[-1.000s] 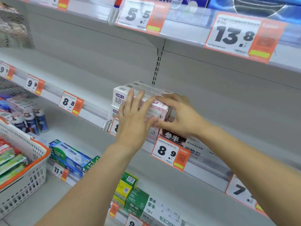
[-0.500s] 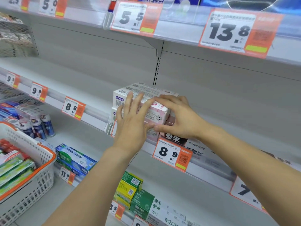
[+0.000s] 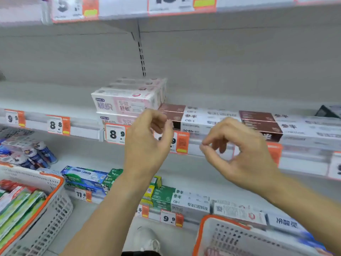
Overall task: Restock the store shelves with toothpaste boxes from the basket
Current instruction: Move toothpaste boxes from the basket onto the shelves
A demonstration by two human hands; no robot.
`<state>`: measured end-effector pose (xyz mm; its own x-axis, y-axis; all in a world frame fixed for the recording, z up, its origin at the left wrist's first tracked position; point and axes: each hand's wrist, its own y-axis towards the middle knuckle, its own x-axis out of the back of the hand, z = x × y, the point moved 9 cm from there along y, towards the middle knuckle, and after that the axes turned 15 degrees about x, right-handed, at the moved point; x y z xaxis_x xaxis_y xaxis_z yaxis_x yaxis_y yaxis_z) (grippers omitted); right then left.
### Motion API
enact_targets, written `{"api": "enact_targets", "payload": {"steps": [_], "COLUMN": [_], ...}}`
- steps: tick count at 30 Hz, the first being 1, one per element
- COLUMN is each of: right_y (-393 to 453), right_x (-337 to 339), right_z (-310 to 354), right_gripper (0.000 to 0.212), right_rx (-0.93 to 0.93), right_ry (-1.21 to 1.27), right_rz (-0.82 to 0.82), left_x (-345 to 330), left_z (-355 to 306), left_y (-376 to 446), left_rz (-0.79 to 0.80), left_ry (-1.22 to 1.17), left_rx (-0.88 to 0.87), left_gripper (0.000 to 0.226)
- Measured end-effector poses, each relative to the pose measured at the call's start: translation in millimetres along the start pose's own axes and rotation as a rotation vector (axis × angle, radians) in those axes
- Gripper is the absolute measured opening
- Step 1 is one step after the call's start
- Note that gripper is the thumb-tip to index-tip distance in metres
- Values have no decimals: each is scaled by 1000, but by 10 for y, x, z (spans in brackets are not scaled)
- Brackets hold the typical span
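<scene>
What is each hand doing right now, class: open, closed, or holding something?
Left hand: open, fingers loosely curled, holding nothing.
Right hand: open, fingers loosely curled, holding nothing.

- pink boxes (image 3: 129, 100), at 11 o'clock: white and pink, dark lettering;
- brown boxes (image 3: 261, 124), at 2 o'clock: maroon ends, white bodies;
- tags (image 3: 58, 124): white, black digits, orange panels;
- left basket (image 3: 55, 202), at 8 o'clock: white lattice, orange rim; green and red packs (image 3: 16, 204) inside;
- green boxes (image 3: 163, 197), at 6 o'clock: green and white;
- shelf (image 3: 83, 132): pale grey.

Both hands (image 3: 145, 145) (image 3: 241, 152) hang empty before pink boxes (image 3: 127, 100).
</scene>
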<state>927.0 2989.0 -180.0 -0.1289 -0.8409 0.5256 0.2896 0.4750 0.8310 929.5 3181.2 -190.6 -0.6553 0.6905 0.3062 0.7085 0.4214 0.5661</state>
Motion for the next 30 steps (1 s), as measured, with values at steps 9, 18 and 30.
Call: {"api": "enact_targets", "payload": {"steps": [9,18,30], "right_y": [-3325,-5264,-5566], "right_x": [149,550,-361], "right_z": [-527,-378,194], "right_gripper": [25,6,69], "right_rx": [-910,-1439,-1499], "right_ry": [234,176,497], "right_rz": [315,257,956], "left_x": [-2141,-2269,-2087], "left_z": [598,2057,2149], "left_y": [-2452,-4403,-4228], "left_rz": [1262,1348,1099], "left_ry": [298,640,960], "left_rx": [218,733,653], "left_gripper": [3,54,81]}}
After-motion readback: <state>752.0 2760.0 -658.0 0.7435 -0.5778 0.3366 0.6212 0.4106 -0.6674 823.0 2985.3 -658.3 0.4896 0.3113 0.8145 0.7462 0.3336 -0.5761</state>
